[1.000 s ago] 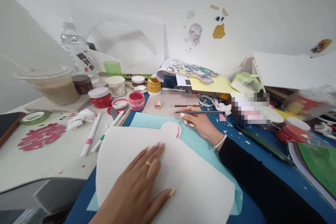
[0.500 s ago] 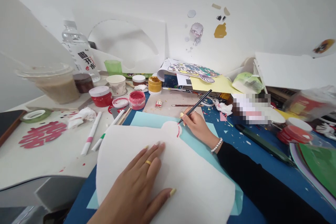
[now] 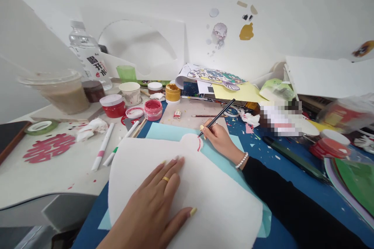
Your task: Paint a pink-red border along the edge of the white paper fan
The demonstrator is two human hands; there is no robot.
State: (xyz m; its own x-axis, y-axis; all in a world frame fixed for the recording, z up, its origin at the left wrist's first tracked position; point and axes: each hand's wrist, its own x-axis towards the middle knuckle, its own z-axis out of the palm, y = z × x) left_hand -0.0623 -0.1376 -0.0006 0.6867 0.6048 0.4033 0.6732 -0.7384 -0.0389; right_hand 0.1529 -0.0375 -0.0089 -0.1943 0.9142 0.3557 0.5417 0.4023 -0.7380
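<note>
A large white fan-shaped sheet [image 3: 216, 198], with a rounded lobe at its far edge, lies on light blue paper [image 3: 163, 130]. My left hand [image 3: 154, 192] rests flat on the white sheet, fingers stretched out, a yellow ring on one of them. Pinched in my right hand [image 3: 217, 136] is a slim black paintbrush [image 3: 220, 113], slanting up and to the right. Its tip meets the lobe's right edge, at the upper end of a short curved red line [image 3: 200, 144]. An open jar of pinkish-red paint [image 3: 153, 110] stands beyond the sheet, to the left.
Left of the sheet lie white markers [image 3: 103, 147], a crumpled tissue [image 3: 92, 127] and a red paper cutout [image 3: 48, 148]. A drink cup [image 3: 62, 95] and water bottle [image 3: 87, 54] stand behind. On the right are a dark green long tool [image 3: 295, 160] and a red paint jar [image 3: 330, 148].
The view has shifted very slightly. My left hand stays flat in place, and the brush tip in my right hand has barely moved along the lobe's edge.
</note>
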